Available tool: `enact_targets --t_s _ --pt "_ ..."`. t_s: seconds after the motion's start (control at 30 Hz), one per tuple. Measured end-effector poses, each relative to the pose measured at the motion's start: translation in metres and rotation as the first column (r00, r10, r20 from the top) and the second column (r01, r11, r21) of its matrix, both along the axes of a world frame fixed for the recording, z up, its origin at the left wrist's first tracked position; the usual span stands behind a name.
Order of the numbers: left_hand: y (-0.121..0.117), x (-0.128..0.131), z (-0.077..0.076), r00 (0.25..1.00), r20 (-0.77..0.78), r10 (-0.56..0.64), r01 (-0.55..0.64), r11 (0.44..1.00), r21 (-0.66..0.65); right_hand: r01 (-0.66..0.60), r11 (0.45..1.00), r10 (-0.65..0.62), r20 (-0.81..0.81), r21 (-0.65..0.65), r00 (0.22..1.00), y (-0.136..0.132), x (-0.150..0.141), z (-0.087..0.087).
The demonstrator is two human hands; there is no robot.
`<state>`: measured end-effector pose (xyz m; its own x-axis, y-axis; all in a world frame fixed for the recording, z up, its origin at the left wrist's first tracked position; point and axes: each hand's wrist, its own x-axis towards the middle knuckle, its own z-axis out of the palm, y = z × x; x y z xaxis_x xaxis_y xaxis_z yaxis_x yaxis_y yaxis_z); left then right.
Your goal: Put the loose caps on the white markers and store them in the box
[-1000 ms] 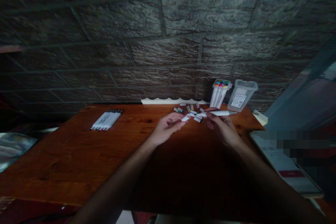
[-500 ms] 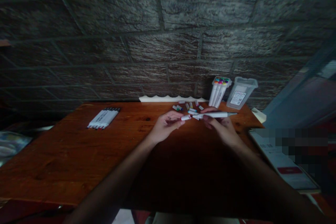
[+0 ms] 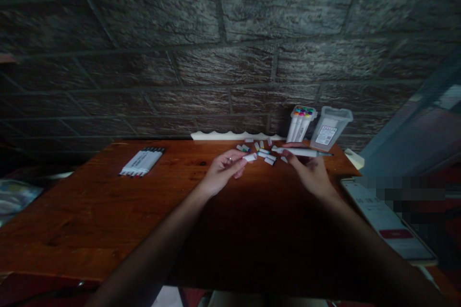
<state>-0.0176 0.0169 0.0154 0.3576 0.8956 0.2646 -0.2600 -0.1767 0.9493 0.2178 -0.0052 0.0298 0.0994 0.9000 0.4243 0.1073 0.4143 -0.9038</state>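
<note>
My left hand (image 3: 226,171) is closed, pinching a white marker cap (image 3: 249,157) between thumb and fingers. To its right, my right hand (image 3: 309,168) grips an uncapped white marker (image 3: 300,152), held nearly level with its dark tip pointing right. A gap separates the cap from the marker. Several loose marker caps (image 3: 264,151) with coloured ends lie on the table just beyond and between my hands. Behind my right hand stands a clear case filled with markers (image 3: 299,127), their coloured ends up.
An open clear plastic case (image 3: 329,129) with a label stands beside the filled one. At the left of the wooden table (image 3: 108,220) lies a row of white markers (image 3: 142,162). A tablet-like device (image 3: 392,225) sits at the right edge. A stone-block wall (image 3: 230,64) rises behind.
My hands have moved apart: the left slightly left with the cap, the right to the right with the marker. The gap between cap and marker has widened.
</note>
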Motion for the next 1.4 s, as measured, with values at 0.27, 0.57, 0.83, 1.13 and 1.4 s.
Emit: enact_targets --t_s 0.27,0.57,0.83,1.13,1.4 --pt "-0.001 -0.001 -0.002 0.999 -0.033 -0.031 0.030 0.999 -0.043 -0.062 0.998 0.062 0.020 0.010 0.998 -0.011 -0.005 0.006" --pt "-0.004 0.004 0.002 0.991 -0.131 -0.002 0.001 1.000 -0.007 -0.099 0.995 0.093 0.165 0.032 0.982 -0.015 -0.011 0.006" --pt "0.006 -0.004 -0.007 0.992 -0.122 0.031 -0.026 0.998 0.049 0.010 0.996 -0.027 0.192 0.086 0.981 0.003 0.000 -0.009" --pt "0.006 -0.001 -0.002 0.981 -0.162 0.102 -0.094 0.994 0.058 -0.046 0.998 0.043 0.058 0.050 0.997 -0.007 -0.009 0.001" --pt "0.000 0.004 -0.003 0.970 -0.240 0.028 -0.016 0.999 0.049 -0.213 0.977 0.210 0.140 0.004 0.968 -0.011 -0.020 -0.005"
